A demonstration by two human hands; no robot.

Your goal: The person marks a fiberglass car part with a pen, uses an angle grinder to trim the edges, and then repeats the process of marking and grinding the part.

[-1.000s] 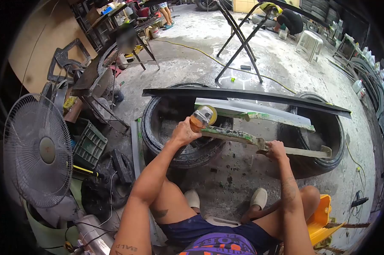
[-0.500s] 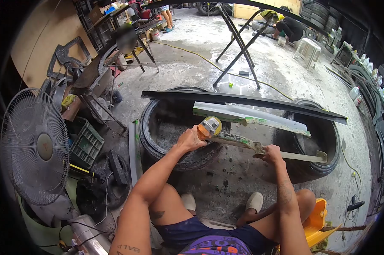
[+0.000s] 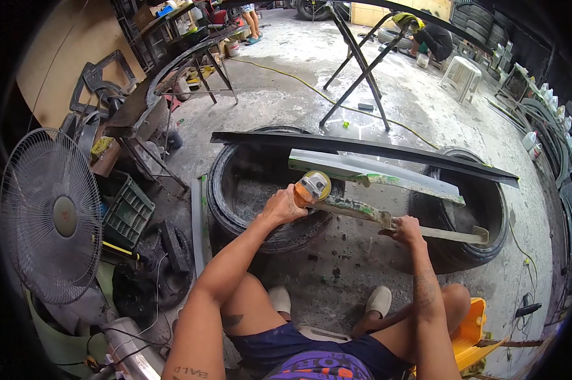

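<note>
My left hand [image 3: 285, 207] is wrapped round the body of an orange angle grinder [image 3: 312, 187] with a silver head and a yellowish round disc. The disc rests at or close to the left end of a long narrow strip [image 3: 352, 207], whose worn surface has green and whitish patches. My right hand [image 3: 405, 229] is closed round this strip near its middle; its pale right part [image 3: 451, 235] ends in a small bracket over the right tyre. Just beyond lies a grey panel [image 3: 374, 172] with green-edged patches. Whether the disc touches the strip is hard to tell.
Two tyres, left [image 3: 217, 196] and right [image 3: 498, 234], support the pieces. A long black strip [image 3: 362, 149] lies across them. A fan [image 3: 64, 215] and green crate [image 3: 129, 212] stand left. Beyond are black trestle legs [image 3: 362, 76], a white stool [image 3: 461, 77] and a crouching person [image 3: 437, 41].
My hands, the grinder and the strip keep nearly the same position. The whole view has shifted very slightly.
</note>
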